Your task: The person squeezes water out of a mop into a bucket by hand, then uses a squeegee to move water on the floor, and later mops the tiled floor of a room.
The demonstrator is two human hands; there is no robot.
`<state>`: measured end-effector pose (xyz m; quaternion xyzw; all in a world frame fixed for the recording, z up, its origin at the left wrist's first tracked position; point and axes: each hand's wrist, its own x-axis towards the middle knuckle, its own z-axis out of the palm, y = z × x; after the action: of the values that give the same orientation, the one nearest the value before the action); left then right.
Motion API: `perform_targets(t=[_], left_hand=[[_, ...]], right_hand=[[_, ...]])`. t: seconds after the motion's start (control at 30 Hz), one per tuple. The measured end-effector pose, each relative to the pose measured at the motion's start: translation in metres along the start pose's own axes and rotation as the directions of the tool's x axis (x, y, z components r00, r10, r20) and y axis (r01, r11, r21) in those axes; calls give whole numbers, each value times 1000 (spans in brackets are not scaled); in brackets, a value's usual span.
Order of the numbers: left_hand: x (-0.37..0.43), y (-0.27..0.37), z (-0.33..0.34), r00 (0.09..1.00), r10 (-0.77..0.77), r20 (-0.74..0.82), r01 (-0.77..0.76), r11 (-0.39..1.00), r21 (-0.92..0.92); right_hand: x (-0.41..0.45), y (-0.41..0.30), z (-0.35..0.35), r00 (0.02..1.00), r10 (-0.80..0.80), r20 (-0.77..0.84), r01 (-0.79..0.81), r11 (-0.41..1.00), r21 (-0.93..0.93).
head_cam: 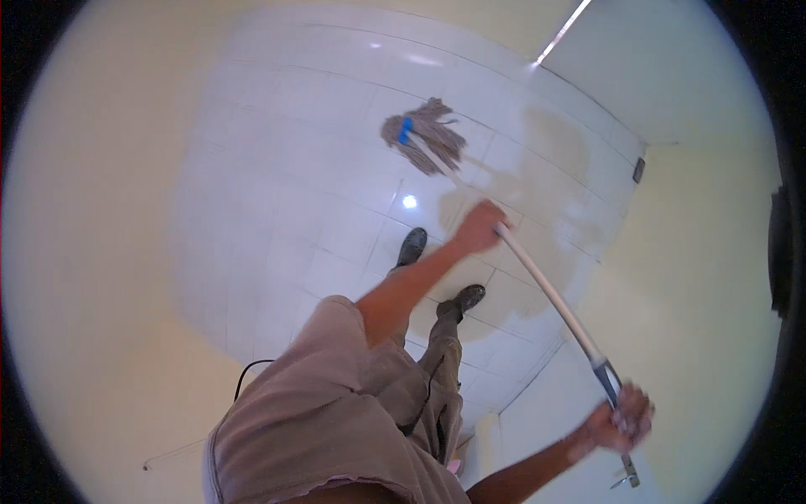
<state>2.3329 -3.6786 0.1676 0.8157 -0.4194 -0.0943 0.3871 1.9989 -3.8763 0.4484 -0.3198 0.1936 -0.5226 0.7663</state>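
A string mop with grey-brown strands (441, 135) rests on the tiled floor (271, 176) ahead of me, its blue clamp (405, 131) at the head's left side. From there a pale mop handle (548, 283) slants down to the right. My left hand (482, 227) wraps around the handle partway along. Farther up, my right hand (622, 419) grips it near the top, just past a dark grip section (607, 381). A small metal loop (622, 482) sticks out at the handle's end, beyond my right hand.
My dark, wet-looking shoes (412, 247) stand on the tiles behind the mop. Yellowish walls (667, 252) bound the floor on both sides. A pale door-like panel (648, 75) is at upper right, with a bright gap along its edge. A small dark object (639, 170) sits low by the right wall.
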Motion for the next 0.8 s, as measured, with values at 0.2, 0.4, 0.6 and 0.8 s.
perform_targets(t=[0.2, 0.4, 0.6, 0.8], left_hand=[[-53, -103, -165, 912, -193, -362, 322, 884, 340], [-223, -78, -208, 727, -450, -518, 662, 658, 358], [-172, -121, -121, 890, -239, -388, 426, 740, 521], [-115, 200, 277, 916, -361, -173, 355, 933, -65]], right_hand=[[-33, 177, 88, 926, -62, 373, 224, 885, -409], [-125, 159, 128, 796, 444, 411, -370, 894, -251], [-64, 222, 76, 871, 480, 103, -434, 851, -294], [100, -130, -239, 917, 334, -217, -363, 926, -106]])
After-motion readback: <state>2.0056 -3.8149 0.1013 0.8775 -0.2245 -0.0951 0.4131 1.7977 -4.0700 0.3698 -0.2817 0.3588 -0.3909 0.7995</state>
